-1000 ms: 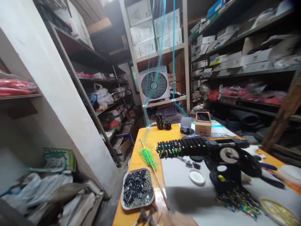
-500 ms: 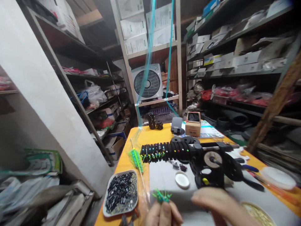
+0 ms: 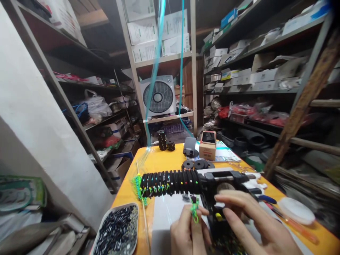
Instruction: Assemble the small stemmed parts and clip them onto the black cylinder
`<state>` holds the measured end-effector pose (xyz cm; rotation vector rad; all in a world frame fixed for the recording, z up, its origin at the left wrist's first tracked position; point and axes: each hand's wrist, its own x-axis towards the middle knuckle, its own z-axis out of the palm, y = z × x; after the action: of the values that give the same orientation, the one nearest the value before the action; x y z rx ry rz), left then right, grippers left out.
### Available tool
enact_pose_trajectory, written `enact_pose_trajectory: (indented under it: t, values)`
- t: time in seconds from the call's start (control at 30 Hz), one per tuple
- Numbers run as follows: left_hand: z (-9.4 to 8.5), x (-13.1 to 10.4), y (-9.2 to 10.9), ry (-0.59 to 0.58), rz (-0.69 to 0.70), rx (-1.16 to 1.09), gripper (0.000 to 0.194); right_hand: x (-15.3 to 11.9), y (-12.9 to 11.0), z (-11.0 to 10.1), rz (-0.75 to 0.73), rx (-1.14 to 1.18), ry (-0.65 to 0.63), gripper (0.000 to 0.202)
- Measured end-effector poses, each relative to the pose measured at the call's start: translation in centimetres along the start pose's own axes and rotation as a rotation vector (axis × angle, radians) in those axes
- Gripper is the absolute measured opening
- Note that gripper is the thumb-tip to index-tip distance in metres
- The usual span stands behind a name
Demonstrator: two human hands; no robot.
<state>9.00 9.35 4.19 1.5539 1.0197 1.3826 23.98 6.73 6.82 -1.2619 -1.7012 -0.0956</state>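
Observation:
My left hand is closed, with a small bright green knotted string piece pinched between thumb and fingers at the front of the table. Just right of it, my right hand has its thumb and fingers apart, and nothing shows between them. Its fingertips are close to a black machine, partly hidden behind the hand. From the machine a row of black spools reaches left, with small green ties and coloured dots along it. At the row's left end stands a stick carrying green and teal strings.
A white tray of small black and clear tubes sits front left. Loose black spools, a phone stand and a cardboard box are farther back. A white lid and an orange-handled tool lie right.
My left hand has risen, and the green piece now shows upright and narrow rather than spread. My right hand has moved up by the machine, fingers spread. The camera view has shifted.

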Motion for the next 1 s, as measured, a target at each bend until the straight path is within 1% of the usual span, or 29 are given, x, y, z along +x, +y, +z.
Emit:
enact_pose_trajectory:
  t: [0.1,0.2,0.27,0.37,0.43,0.67,0.77,1.0]
  values:
    - [0.3,1.2,0.3,0.002,0.070,0.069,0.048,2.5,0.1,-0.3,-0.150,-0.200,-0.029,0.037]
    - [0.2,1.8,-0.3,0.001,0.121,0.122,0.041,4.7,-0.1,0.1,-0.252,-0.249,-0.103,0.052]
    - [0.1,1.9,-0.9,0.005,0.171,0.170,0.040,5.3,0.0,0.6,-0.288,-0.250,-0.133,0.054]
    - [0.0,2.1,-1.6,0.023,0.238,0.244,0.037,5.0,0.4,1.2,-0.307,-0.247,-0.136,0.055]
    - [0.1,2.1,-1.7,0.034,0.258,0.289,0.035,4.5,0.6,1.4,-0.311,-0.241,-0.123,0.054]
    - [0.3,1.9,-0.1,0.072,0.281,0.400,0.031,4.2,0.9,1.9,-0.324,-0.212,-0.082,0.052]
    - [0.2,1.9,0.2,0.081,0.307,0.429,0.030,4.1,1.0,2.0,-0.348,-0.199,-0.064,0.051]
    - [0.3,1.7,-0.6,0.095,0.336,0.509,0.029,3.9,0.9,2.0,-0.369,-0.170,-0.034,0.051]
